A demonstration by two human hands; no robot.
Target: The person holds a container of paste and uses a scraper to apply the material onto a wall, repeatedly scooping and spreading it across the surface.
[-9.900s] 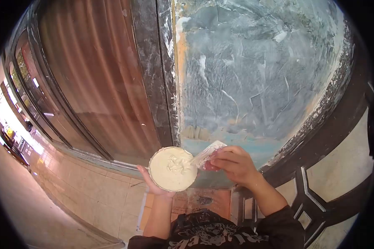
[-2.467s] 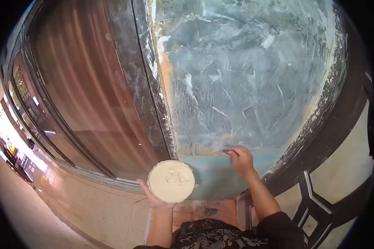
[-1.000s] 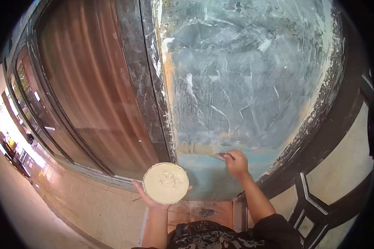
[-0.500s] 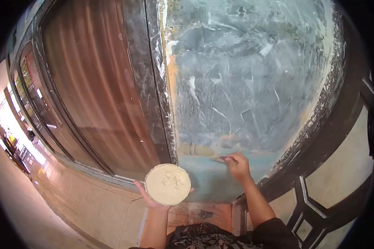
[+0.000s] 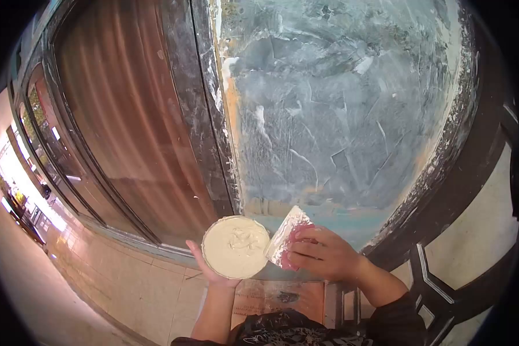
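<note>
Tiled floor [image 5: 138, 282] lies below; nearest, the left hand [image 5: 213, 271] supports a round tub of cream paste [image 5: 236, 248]; the right hand [image 5: 323, 254] grips a smeared scraper [image 5: 288, 233] at its rim, before the patchy blue-grey wall [image 5: 328, 115].

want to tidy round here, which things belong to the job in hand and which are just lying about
In use:
- round tub of cream paste, in the left hand
- pink-handled scraper, in the right hand
- smeared wall panel, likely the work surface

Apparently just about:
- brown sheet on the floor, perhaps protection
</note>
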